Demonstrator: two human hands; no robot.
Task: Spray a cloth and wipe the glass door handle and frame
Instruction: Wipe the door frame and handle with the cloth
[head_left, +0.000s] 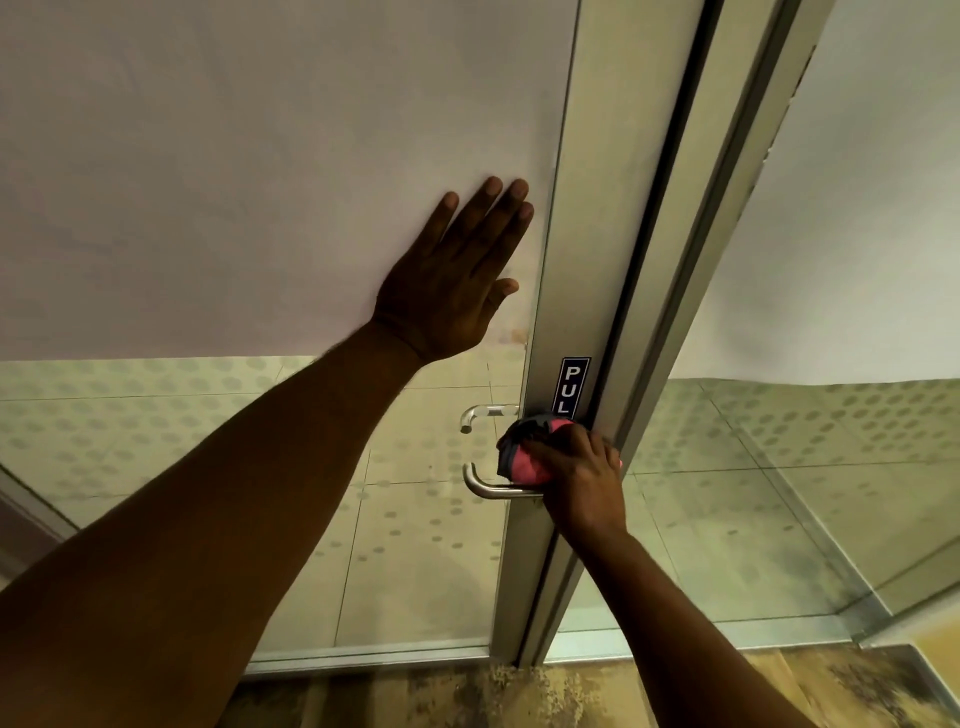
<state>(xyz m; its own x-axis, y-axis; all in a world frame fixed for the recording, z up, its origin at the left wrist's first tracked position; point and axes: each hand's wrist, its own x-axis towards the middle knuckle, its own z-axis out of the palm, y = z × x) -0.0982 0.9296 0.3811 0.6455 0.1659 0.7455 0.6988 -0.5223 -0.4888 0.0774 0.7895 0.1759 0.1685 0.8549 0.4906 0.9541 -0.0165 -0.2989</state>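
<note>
Right hand (576, 478) in closed grip on bunched pink cloth (524, 457) against frame (566, 291) by handle (488, 488); left hand (457, 280), grip wide, flat on frosted glass (260, 182), likely leaves prints; cloth may peel PULL sticker (572, 387).

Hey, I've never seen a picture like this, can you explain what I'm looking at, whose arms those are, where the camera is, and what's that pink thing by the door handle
There is no machine here. The single picture comes from a wide-angle camera worn on a person's head, looking forward and down, so the two bare arms reaching in are the wearer's own.

The left hand lies flat and open on the frosted upper part of a glass door. The right hand grips a bunched pink and grey cloth and presses it against the metal frame, right where the handle joins it. The cloth covers the bottom of a small sign, which shows "PUL".

A second handle shows through the clear lower glass, seemingly on the far side. Below is a mottled floor. No spray bottle is in view.
</note>
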